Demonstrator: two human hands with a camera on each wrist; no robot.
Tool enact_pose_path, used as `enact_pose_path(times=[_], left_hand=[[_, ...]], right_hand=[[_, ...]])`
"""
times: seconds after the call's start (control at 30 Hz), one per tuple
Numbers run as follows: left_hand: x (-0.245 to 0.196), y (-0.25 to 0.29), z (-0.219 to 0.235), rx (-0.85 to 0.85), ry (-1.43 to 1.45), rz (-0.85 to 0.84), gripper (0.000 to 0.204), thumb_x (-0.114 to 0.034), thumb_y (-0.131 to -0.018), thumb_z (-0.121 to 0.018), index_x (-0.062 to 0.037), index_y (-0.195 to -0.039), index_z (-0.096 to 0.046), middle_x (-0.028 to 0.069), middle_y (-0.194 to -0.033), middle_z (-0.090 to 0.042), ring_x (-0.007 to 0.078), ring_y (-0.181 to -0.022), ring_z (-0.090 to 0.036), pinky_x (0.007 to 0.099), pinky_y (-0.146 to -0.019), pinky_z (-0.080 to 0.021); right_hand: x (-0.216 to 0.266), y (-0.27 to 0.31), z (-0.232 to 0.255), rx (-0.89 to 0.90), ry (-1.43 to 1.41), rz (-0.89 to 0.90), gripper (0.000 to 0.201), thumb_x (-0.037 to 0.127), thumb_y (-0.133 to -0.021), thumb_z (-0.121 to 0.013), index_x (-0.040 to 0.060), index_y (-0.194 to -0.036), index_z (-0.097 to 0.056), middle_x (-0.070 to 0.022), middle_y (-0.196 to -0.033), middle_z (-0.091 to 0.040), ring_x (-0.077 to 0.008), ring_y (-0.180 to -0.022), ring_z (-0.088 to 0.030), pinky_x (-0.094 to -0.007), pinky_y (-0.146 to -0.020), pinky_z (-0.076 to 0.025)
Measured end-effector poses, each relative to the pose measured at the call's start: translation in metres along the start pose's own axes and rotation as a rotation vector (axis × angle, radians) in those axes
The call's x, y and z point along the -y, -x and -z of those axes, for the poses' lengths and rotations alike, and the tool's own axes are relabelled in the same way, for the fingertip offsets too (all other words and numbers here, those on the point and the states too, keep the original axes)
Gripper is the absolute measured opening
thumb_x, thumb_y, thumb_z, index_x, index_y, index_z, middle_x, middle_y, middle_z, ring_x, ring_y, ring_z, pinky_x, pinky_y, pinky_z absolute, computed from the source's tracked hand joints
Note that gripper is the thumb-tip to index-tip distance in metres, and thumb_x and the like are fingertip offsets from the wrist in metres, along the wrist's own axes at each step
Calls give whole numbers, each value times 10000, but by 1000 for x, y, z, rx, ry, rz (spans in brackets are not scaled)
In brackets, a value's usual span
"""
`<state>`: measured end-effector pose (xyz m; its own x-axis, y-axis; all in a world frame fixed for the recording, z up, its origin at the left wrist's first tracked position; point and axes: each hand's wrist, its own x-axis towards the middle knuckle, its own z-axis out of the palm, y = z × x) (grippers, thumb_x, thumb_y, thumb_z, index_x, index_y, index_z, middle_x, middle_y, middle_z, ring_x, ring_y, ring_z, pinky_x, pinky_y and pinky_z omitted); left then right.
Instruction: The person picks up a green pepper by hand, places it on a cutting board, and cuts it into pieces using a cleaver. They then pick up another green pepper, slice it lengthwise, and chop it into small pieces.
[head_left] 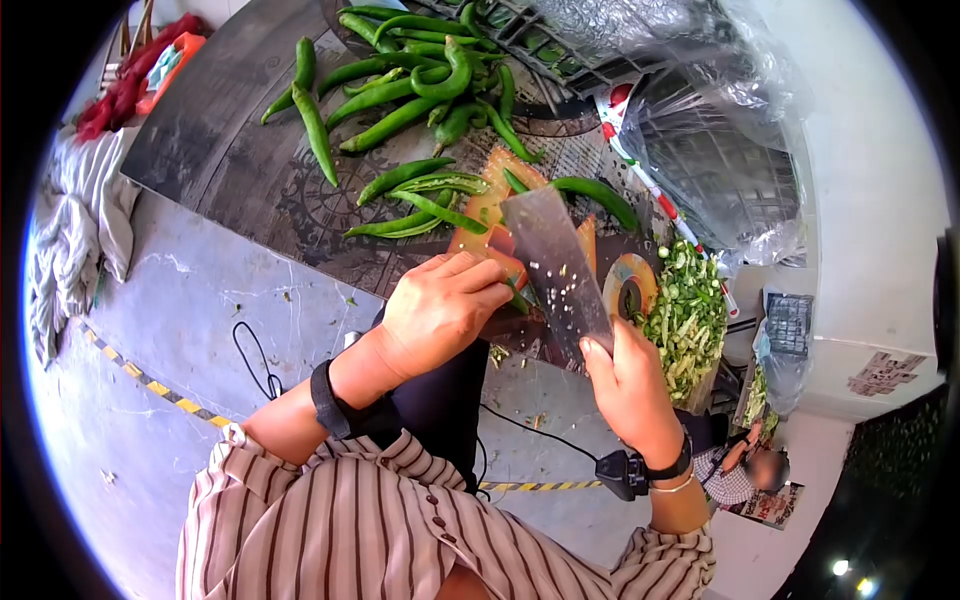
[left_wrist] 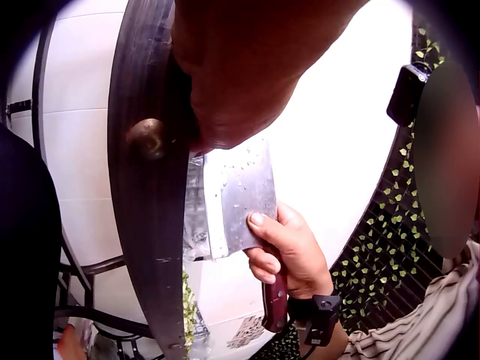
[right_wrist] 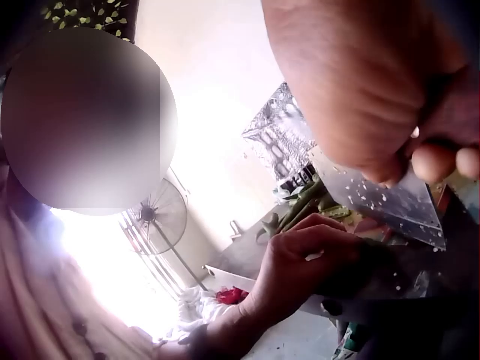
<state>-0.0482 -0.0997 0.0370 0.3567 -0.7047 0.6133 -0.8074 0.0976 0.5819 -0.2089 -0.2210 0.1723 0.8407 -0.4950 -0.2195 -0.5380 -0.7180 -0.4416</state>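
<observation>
My right hand (head_left: 636, 385) grips the cleaver (head_left: 555, 260) by its dark red handle (left_wrist: 276, 304), thumb laid against the blade. Pale seeds dot the wide blade, which stands tilted close beside the left hand's fingertips. With curled fingers my left hand (head_left: 440, 305) holds a green chili pepper (head_left: 518, 299) at the table's near edge; most of that pepper is hidden under the hand. Just beyond lie several peppers, including a split one (head_left: 440, 183) with its pale inside showing. Chopped pepper (head_left: 685, 320) is heaped to the right of the cleaver.
Many whole green peppers (head_left: 400, 95) are piled at the far side of the dark patterned table (head_left: 220, 130). Black crates (head_left: 560, 50) with clear plastic stand behind. A red-and-white strip (head_left: 660, 200) runs beside the heap. Another person (head_left: 735, 470) is at the lower right.
</observation>
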Motion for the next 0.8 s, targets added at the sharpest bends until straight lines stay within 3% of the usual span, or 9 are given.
enact_pose_path(times=[0.57,0.73,0.8], left_hand=[[2,0,0,15,-19,-4,187,-109,-680,-677,-136,-864,-677,-35,-909,-608,166,-719,-586,288,-652,-497],[1,-1,4,50,-10,3,229,-75,-664,-689,-111,-890,-679,-5,-968,-618,193,-772,-619,294,-672,-511],[4,1,3,-26,35,17,247,-55,-656,-693,-95,-900,-675,19,-983,-614,209,-780,-624,304,-685,-519]], right_hand=[[6,-4,-3,171,202,-10,161,112,-919,-557,-16,-937,-460,-241,-840,-553,-465,-723,-560,-509,-599,-450],[0,-21,-24,48,82,84,171,97,-910,-570,-19,-914,-444,-270,-802,-555,-481,-713,-553,-522,-596,-435],[-3,-24,-26,-5,51,117,184,94,-901,-588,-26,-891,-448,-280,-757,-554,-483,-728,-553,-514,-607,-432]])
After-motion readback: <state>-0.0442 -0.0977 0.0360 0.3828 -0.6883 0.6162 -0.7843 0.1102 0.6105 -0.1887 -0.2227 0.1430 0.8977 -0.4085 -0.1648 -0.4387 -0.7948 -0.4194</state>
